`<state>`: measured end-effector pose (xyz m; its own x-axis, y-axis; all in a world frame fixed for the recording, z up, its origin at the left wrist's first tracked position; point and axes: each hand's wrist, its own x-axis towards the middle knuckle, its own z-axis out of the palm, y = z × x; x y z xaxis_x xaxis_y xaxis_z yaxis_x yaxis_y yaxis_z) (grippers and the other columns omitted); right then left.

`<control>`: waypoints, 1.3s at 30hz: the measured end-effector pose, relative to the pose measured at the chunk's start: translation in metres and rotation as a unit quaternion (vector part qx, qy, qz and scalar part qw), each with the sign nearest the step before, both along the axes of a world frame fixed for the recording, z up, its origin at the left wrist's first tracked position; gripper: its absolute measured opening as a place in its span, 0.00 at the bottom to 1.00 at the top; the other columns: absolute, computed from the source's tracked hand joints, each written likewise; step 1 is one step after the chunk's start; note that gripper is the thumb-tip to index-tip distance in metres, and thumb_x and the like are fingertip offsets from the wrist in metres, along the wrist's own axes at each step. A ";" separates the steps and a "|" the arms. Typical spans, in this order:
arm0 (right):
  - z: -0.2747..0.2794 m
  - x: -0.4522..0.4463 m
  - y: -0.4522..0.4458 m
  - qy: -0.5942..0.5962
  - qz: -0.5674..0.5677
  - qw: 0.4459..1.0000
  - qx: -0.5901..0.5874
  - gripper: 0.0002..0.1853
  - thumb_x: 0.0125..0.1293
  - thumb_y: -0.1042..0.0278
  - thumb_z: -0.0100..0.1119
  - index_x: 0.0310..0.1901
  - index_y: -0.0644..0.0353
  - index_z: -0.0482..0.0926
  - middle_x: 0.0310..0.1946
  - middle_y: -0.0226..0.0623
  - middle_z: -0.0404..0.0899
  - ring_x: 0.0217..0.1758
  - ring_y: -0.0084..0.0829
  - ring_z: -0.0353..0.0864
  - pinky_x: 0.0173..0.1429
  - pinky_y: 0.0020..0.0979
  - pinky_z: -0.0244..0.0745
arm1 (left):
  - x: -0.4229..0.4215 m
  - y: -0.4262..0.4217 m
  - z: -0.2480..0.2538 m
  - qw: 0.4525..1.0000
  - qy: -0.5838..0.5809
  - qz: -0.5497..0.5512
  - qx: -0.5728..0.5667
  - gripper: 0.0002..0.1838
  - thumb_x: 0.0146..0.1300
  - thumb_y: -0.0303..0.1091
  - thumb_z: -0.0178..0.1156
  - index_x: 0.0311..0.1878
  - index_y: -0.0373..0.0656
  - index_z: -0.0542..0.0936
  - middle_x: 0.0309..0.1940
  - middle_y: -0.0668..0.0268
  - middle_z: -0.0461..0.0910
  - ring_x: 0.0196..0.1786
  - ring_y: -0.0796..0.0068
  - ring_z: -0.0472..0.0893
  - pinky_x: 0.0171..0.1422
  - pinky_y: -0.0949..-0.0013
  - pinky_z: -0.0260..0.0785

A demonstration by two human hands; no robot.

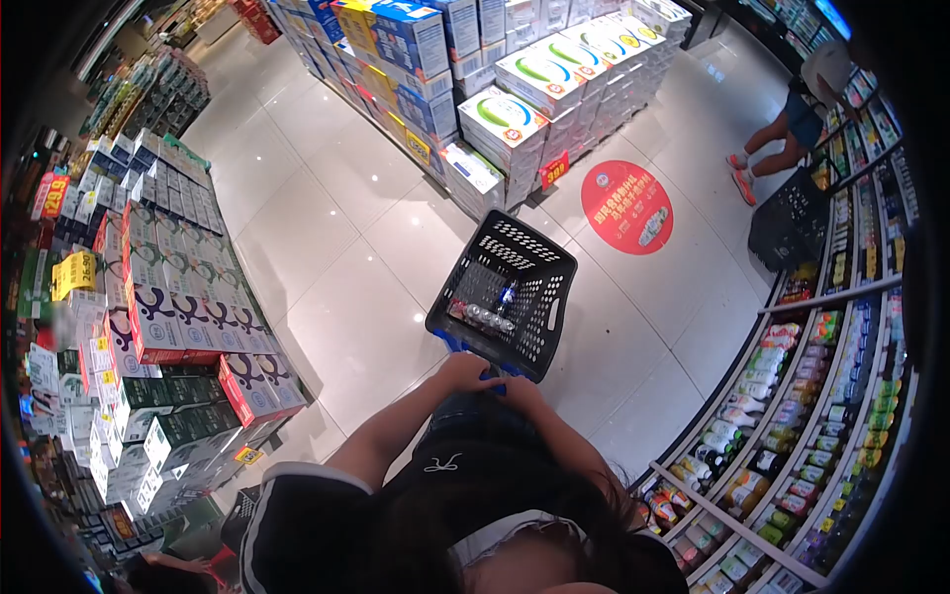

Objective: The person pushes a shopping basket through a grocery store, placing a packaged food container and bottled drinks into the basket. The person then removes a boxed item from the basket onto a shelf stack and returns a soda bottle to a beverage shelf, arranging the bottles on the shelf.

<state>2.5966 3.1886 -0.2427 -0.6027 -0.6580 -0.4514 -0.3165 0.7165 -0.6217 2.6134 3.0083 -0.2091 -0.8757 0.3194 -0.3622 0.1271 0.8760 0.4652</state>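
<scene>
A black plastic shopping basket (pixel 539 297) with perforated walls tilts away in front of my body. Inside it lie a clear-wrapped pack (pixel 482 315) and a small blue-and-white item (pixel 509 293), too small to name. My left hand (pixel 465 373) is closed around the blue handle (pixel 451 340) at the basket's near side. Close beside it, my right hand (pixel 521 394) is also closed on the handle. The fingers of both hands are partly hidden.
Stacked cartons (pixel 524 114) stand ahead, with more box stacks (pixel 183 297) on the left. Bottle shelves (pixel 782 426) curve along the right. A person (pixel 792 129) stands there beside a dark basket (pixel 789 223). A round red sticker (pixel 627 206) lies on the tiled floor.
</scene>
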 end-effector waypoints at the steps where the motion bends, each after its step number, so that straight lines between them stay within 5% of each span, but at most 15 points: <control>1: -0.002 -0.004 -0.001 -0.003 0.035 0.999 0.001 0.16 0.53 0.55 0.59 0.42 0.49 0.80 0.34 0.45 0.80 0.39 0.44 0.80 0.45 0.44 0.74 | 0.007 0.000 0.003 1.000 0.009 0.028 0.006 0.32 0.55 0.66 0.47 0.20 0.44 0.77 0.19 0.57 0.76 0.26 0.57 0.77 0.31 0.57 0.67; 8: 0.033 -0.048 -0.027 0.036 0.260 0.957 0.121 0.16 0.52 0.54 0.57 0.38 0.53 0.79 0.35 0.41 0.80 0.41 0.42 0.79 0.45 0.41 0.75 | 0.044 -0.002 -0.012 0.982 0.028 0.174 0.073 0.28 0.57 0.62 0.48 0.25 0.44 0.78 0.19 0.55 0.77 0.26 0.54 0.78 0.31 0.56 0.68; 16: 0.033 -0.070 -0.110 0.122 0.413 0.900 0.060 0.11 0.54 0.59 0.52 0.34 0.53 0.79 0.30 0.41 0.80 0.35 0.40 0.81 0.38 0.41 0.75 | 0.065 -0.058 -0.023 0.948 0.085 0.290 0.103 0.21 0.55 0.56 0.53 0.27 0.45 0.77 0.19 0.55 0.76 0.23 0.53 0.76 0.30 0.55 0.67; 27: 0.009 -0.094 -0.233 0.132 0.434 0.888 0.071 0.12 0.54 0.57 0.54 0.36 0.53 0.79 0.32 0.42 0.80 0.37 0.40 0.81 0.42 0.40 0.75 | 0.047 -0.177 -0.021 0.939 0.041 0.335 0.062 0.17 0.53 0.53 0.56 0.31 0.48 0.76 0.20 0.57 0.75 0.27 0.55 0.76 0.31 0.56 0.66; 39: 0.030 -0.190 -0.346 0.124 0.437 0.888 0.066 0.15 0.51 0.53 0.57 0.37 0.51 0.81 0.31 0.41 0.81 0.34 0.40 0.81 0.41 0.40 0.75 | -0.050 -0.280 -0.037 0.911 0.163 0.377 0.043 0.15 0.50 0.52 0.59 0.24 0.50 0.74 0.16 0.64 0.73 0.24 0.59 0.75 0.29 0.56 0.65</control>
<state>2.4070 2.8428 -0.2127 0.0216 -0.8745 -0.4845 -0.9034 0.1906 -0.3842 2.5629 2.7287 -0.2461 -0.9141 -0.4029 -0.0448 -0.3518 0.7334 0.5817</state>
